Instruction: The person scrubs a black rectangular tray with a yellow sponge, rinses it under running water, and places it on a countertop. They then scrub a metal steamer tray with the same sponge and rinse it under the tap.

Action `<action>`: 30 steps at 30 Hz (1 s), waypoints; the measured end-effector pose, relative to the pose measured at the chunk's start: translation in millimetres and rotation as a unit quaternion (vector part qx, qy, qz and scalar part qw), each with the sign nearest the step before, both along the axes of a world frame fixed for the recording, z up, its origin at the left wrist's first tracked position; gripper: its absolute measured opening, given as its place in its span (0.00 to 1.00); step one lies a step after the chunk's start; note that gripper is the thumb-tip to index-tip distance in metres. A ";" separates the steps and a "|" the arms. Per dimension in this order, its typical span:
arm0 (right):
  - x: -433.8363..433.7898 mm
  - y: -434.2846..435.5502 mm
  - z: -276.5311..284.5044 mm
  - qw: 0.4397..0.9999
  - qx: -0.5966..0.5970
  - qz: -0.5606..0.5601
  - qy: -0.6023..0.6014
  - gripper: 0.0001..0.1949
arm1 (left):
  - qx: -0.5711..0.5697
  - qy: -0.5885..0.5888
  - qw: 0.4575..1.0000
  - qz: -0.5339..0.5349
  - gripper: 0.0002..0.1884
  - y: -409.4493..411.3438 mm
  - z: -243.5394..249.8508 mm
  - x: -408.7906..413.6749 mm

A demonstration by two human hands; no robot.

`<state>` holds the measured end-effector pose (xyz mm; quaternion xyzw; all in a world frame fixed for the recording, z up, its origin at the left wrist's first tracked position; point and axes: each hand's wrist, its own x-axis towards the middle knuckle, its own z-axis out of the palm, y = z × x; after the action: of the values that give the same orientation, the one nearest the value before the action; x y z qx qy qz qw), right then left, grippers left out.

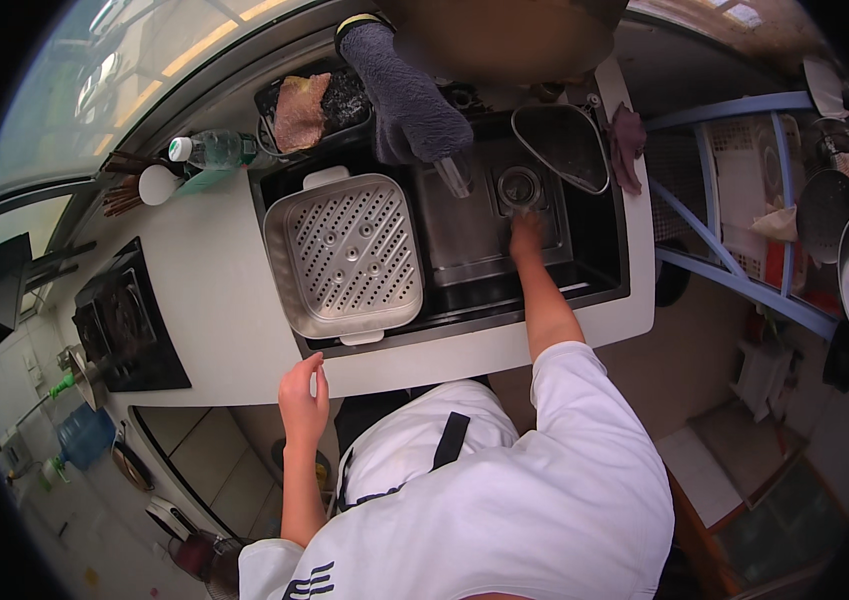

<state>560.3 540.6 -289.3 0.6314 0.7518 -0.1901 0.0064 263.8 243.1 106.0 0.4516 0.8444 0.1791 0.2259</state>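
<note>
My right hand [525, 236] reaches down into the steel sink [462, 232], at the near edge of the round drain strainer [520, 186]; its fingertips are blurred, so I cannot tell whether they grip it. Above the counter's front edge, my left hand [304, 397] is raised with thumb and fingers curved apart, holding nothing. A perforated metal steamer tray [353, 255] with two handles lies over the left part of the sink. Between tray and drain, a clear tube-like piece [454, 176] sticks out under a dark grey fleece cloth [413, 97]. A mesh-like, rimmed basket [563, 146] leans at the sink's right back corner.
A capped plastic bottle [222, 150], chopsticks [120, 184] and a pinkish cloth [302, 111] are behind the sink. A black gas hob [128, 322] is at left. A purple rag [625, 148] hangs at the sink's right; beyond it stands a blue-framed rack [739, 281] with pans.
</note>
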 end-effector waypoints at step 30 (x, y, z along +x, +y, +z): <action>-110.1 -108.4 296.3 0.871 -0.147 -0.050 0.466 0.17 | -0.004 0.078 0.991 -0.108 0.12 -28.0 -59.7 -80.5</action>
<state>450.3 432.3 7.0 0.4982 0.5980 -0.5708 -0.2614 183.3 215.1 46.2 0.5514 0.8066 0.1144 0.1796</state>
